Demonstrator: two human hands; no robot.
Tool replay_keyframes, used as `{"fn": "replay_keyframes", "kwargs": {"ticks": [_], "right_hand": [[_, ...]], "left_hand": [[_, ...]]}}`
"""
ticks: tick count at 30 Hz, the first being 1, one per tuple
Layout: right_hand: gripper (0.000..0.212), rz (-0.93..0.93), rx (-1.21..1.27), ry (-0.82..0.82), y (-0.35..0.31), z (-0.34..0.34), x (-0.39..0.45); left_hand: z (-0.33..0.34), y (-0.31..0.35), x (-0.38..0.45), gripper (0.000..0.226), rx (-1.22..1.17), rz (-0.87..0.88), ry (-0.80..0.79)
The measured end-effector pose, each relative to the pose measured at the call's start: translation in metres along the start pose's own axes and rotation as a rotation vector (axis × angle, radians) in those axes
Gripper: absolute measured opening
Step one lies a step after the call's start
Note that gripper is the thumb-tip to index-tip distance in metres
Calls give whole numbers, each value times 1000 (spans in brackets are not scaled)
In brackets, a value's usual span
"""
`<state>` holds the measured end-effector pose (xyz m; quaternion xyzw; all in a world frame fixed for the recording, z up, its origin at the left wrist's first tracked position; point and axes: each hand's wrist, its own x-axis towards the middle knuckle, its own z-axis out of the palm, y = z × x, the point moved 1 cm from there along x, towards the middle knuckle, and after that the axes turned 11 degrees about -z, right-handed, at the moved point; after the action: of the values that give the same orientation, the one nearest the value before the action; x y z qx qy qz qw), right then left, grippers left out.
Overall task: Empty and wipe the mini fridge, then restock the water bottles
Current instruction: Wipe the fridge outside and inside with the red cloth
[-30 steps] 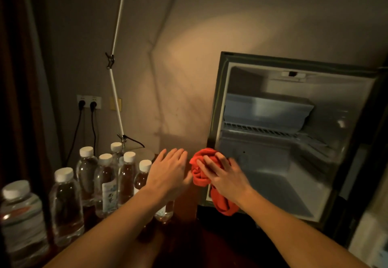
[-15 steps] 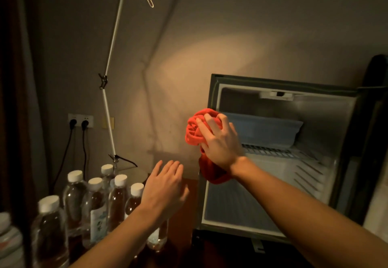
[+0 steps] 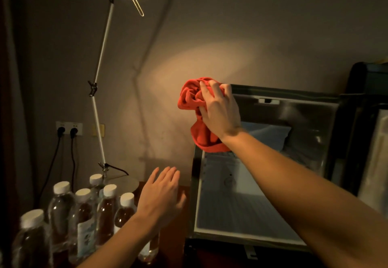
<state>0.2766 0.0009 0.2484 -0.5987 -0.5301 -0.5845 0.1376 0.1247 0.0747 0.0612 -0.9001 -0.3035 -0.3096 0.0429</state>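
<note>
My right hand (image 3: 220, 110) has its fingers curled into a bunched red cloth (image 3: 194, 108), gripping it at the upper left corner of the mini fridge (image 3: 294, 97); the crumpled top of the cloth sits level with the fridge's top edge and a loose tail hangs down under my wrist, in front of the left side of the opening. I cannot tell whether the cloth is actually pressed to the frame there. My left hand (image 3: 161, 196) is held lower down, fingers straight and close together, holding nothing, palm down just left of the fridge's left wall and just right of the water bottles (image 3: 84, 211). Those bottles stand upright in a cluster at lower left, white caps on, several with dark liquid and at least one with a pale label. The fridge stands open, with its white interior in view and its door (image 3: 369, 133) swung out at the far right. Behind the bottles a desk lamp (image 3: 100, 83) rises on a thin white arm, its lit head at the top of the view. On the wall to the left is a wall socket (image 3: 68, 128) with two dark plugs in it.
</note>
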Motion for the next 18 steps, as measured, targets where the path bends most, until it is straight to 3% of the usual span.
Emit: {"fn": "replay_keyframes", "kwargs": {"ticks": [3, 13, 18], "right_hand": [[54, 60, 1, -18, 19, -7, -6], [46, 539, -66, -24, 136, -57, -90], [50, 573, -70, -21, 146, -62, -97]], "left_hand": [[-1, 3, 0, 72, -10, 29, 4], [8, 38, -1, 67, 16, 173, 109], [11, 61, 3, 65, 49, 212, 149]]}}
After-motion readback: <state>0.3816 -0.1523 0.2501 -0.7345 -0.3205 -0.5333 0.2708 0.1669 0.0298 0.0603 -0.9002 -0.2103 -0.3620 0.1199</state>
